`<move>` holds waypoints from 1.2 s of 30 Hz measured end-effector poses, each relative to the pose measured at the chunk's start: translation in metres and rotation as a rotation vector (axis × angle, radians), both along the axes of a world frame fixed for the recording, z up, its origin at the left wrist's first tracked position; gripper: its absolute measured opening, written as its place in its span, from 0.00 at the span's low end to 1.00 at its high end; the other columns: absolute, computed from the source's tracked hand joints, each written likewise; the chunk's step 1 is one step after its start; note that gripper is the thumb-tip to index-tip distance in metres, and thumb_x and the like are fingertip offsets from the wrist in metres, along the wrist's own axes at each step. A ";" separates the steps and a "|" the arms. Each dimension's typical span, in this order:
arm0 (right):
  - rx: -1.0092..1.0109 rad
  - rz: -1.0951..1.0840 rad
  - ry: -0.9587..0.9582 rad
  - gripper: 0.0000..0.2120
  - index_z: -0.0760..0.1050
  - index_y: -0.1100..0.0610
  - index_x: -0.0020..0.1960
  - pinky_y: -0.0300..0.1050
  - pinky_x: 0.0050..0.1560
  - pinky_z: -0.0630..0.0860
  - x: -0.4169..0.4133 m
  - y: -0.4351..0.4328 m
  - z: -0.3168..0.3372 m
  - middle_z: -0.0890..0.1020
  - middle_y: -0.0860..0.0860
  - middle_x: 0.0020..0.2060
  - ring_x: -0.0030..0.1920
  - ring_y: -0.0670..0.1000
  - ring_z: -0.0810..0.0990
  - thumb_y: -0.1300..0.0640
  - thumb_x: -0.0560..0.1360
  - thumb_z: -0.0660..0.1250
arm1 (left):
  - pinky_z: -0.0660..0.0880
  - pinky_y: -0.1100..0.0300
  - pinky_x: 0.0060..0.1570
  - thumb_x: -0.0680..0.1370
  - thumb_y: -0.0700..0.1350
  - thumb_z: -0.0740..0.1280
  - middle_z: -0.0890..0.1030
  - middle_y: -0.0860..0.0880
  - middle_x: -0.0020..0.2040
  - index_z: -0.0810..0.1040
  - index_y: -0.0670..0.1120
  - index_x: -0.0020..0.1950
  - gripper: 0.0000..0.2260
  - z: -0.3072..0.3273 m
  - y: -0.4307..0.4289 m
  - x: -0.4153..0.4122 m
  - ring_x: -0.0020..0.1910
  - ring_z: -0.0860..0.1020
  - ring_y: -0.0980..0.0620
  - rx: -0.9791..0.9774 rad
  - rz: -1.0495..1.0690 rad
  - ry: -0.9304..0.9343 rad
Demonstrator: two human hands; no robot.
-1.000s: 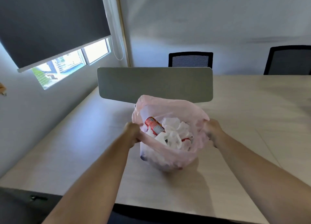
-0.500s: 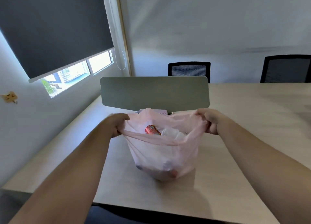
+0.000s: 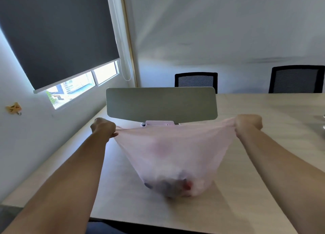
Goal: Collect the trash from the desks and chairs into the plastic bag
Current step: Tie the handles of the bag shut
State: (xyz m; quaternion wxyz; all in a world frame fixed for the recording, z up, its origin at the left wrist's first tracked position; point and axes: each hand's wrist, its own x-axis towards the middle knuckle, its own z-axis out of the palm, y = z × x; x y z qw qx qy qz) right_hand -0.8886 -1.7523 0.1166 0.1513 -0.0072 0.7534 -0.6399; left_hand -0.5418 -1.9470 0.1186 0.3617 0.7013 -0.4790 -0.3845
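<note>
The pink plastic bag [image 3: 173, 156] sits on the desk [image 3: 123, 189], translucent, dark and red shapes blurred at its bottom — left hand [image 3: 102, 129] and right hand [image 3: 248, 123] fisted on its stretched top corners. Beyond, a grey divider panel [image 3: 161, 103], then two black chairs [image 3: 196, 81].

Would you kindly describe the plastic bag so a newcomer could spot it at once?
On the pale wooden desk, before the grey divider panel, the pink plastic bag hangs stretched between the left hand and right hand. It alone is translucent, with trash bunched in its bottom.

Daylight from window [image 3: 82, 85], soft blur, wide-angle edge distortion
</note>
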 end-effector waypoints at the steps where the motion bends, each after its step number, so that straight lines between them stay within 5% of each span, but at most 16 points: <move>1: 0.037 -0.008 0.044 0.12 0.75 0.67 0.56 0.52 0.51 0.76 -0.001 0.006 0.000 0.79 0.61 0.55 0.55 0.62 0.79 0.66 0.73 0.62 | 0.72 0.55 0.12 0.73 0.27 0.64 0.74 0.41 0.40 0.71 0.36 0.57 0.15 0.003 0.003 0.004 0.21 0.74 0.45 -0.007 0.002 -0.040; 4: 0.134 -0.062 0.240 0.12 0.76 0.63 0.56 0.51 0.54 0.75 0.010 0.017 0.005 0.80 0.62 0.56 0.56 0.63 0.78 0.66 0.75 0.59 | 0.73 0.60 0.14 0.75 0.31 0.64 0.74 0.43 0.42 0.69 0.35 0.65 0.18 0.001 0.002 0.006 0.13 0.73 0.51 -0.021 -0.113 -0.089; 6: 0.188 -0.022 0.417 0.11 0.75 0.60 0.53 0.48 0.50 0.73 0.026 0.013 0.012 0.80 0.61 0.53 0.53 0.62 0.79 0.66 0.72 0.61 | 0.78 0.59 0.20 0.73 0.30 0.64 0.80 0.44 0.41 0.76 0.36 0.59 0.15 0.002 0.009 -0.002 0.14 0.74 0.54 0.024 -0.172 -0.016; 10: 0.313 0.534 1.050 0.23 0.72 0.54 0.63 0.50 0.61 0.68 0.091 -0.006 0.015 0.76 0.55 0.60 0.61 0.58 0.73 0.50 0.70 0.69 | 0.80 0.60 0.36 0.73 0.27 0.65 0.71 0.47 0.19 0.81 0.35 0.41 0.07 0.010 0.033 -0.022 0.15 0.73 0.54 0.022 -0.261 0.234; 13: 0.566 1.134 1.121 0.53 0.47 0.52 0.77 0.57 0.73 0.56 0.159 -0.021 -0.019 0.55 0.55 0.76 0.76 0.57 0.55 0.32 0.63 0.69 | 0.81 0.61 0.28 0.71 0.27 0.69 0.68 0.47 0.18 0.77 0.36 0.34 0.07 0.015 0.048 -0.029 0.14 0.70 0.56 -0.023 -0.277 0.346; 15: 0.707 1.218 1.053 0.57 0.35 0.51 0.77 0.61 0.74 0.48 0.183 -0.028 -0.050 0.49 0.57 0.77 0.77 0.58 0.49 0.36 0.65 0.71 | 0.81 0.61 0.30 0.71 0.27 0.68 0.69 0.46 0.23 0.76 0.36 0.34 0.08 0.019 0.056 -0.029 0.16 0.71 0.56 -0.045 -0.313 0.367; 17: 0.812 1.049 1.080 0.47 0.40 0.55 0.77 0.61 0.73 0.51 0.180 -0.034 -0.067 0.66 0.58 0.71 0.72 0.59 0.63 0.52 0.71 0.68 | 0.82 0.61 0.34 0.72 0.26 0.64 0.71 0.45 0.23 0.78 0.35 0.35 0.09 0.022 0.063 -0.026 0.20 0.73 0.55 -0.056 -0.370 0.360; 18: 0.834 0.954 1.119 0.37 0.50 0.56 0.76 0.58 0.72 0.56 0.175 -0.037 -0.068 0.74 0.55 0.64 0.67 0.57 0.70 0.58 0.73 0.64 | 0.82 0.61 0.37 0.73 0.26 0.62 0.73 0.45 0.24 0.79 0.36 0.36 0.10 0.022 0.064 -0.021 0.22 0.75 0.54 -0.061 -0.410 0.356; 21: 0.775 0.849 1.069 0.14 0.76 0.58 0.55 0.45 0.50 0.71 0.159 -0.046 -0.068 0.82 0.54 0.49 0.51 0.57 0.80 0.64 0.73 0.59 | 0.81 0.57 0.48 0.76 0.36 0.67 0.76 0.45 0.38 0.81 0.42 0.47 0.05 0.013 0.065 -0.008 0.39 0.77 0.50 -0.118 -0.584 0.269; 25: 0.670 0.817 0.934 0.11 0.78 0.60 0.45 0.43 0.39 0.70 0.157 -0.052 -0.071 0.80 0.55 0.39 0.43 0.58 0.79 0.64 0.71 0.57 | 0.66 0.51 0.68 0.65 0.63 0.74 0.65 0.51 0.67 0.60 0.52 0.74 0.43 -0.035 0.066 0.006 0.68 0.65 0.51 -0.021 -0.759 -0.238; 27: 0.642 0.832 0.965 0.10 0.78 0.59 0.44 0.43 0.39 0.69 0.160 -0.051 -0.070 0.78 0.55 0.38 0.41 0.58 0.77 0.64 0.71 0.57 | 0.61 0.50 0.73 0.60 0.66 0.73 0.59 0.52 0.75 0.53 0.50 0.78 0.52 -0.057 0.074 -0.005 0.73 0.60 0.51 0.027 -0.896 -0.222; 28: 0.623 0.849 0.978 0.11 0.78 0.59 0.44 0.43 0.39 0.69 0.160 -0.050 -0.070 0.80 0.56 0.40 0.41 0.58 0.77 0.63 0.72 0.57 | 0.63 0.52 0.72 0.64 0.63 0.73 0.62 0.51 0.74 0.56 0.48 0.77 0.48 -0.064 0.076 -0.016 0.72 0.63 0.52 -0.028 -0.906 -0.148; 31: 0.583 0.891 1.078 0.10 0.78 0.60 0.46 0.44 0.41 0.68 0.160 -0.045 -0.075 0.79 0.57 0.44 0.47 0.61 0.79 0.61 0.74 0.58 | 0.73 0.63 0.53 0.81 0.47 0.62 0.78 0.51 0.54 0.77 0.49 0.58 0.09 -0.058 0.089 -0.059 0.54 0.74 0.55 -0.252 -0.702 0.161; 33: 0.610 0.927 1.219 0.09 0.77 0.59 0.47 0.46 0.41 0.65 0.157 -0.038 -0.088 0.75 0.57 0.44 0.49 0.61 0.76 0.62 0.73 0.58 | 0.72 0.60 0.50 0.82 0.47 0.57 0.79 0.55 0.40 0.78 0.55 0.40 0.15 -0.054 0.090 -0.079 0.47 0.76 0.53 -0.175 -0.552 0.395; 36: 0.777 1.039 1.262 0.15 0.76 0.54 0.52 0.49 0.55 0.69 0.145 -0.023 -0.111 0.79 0.54 0.49 0.53 0.58 0.77 0.66 0.72 0.56 | 0.73 0.56 0.46 0.83 0.47 0.53 0.77 0.52 0.28 0.72 0.49 0.35 0.18 -0.064 0.084 -0.088 0.35 0.78 0.50 -0.038 -0.406 0.695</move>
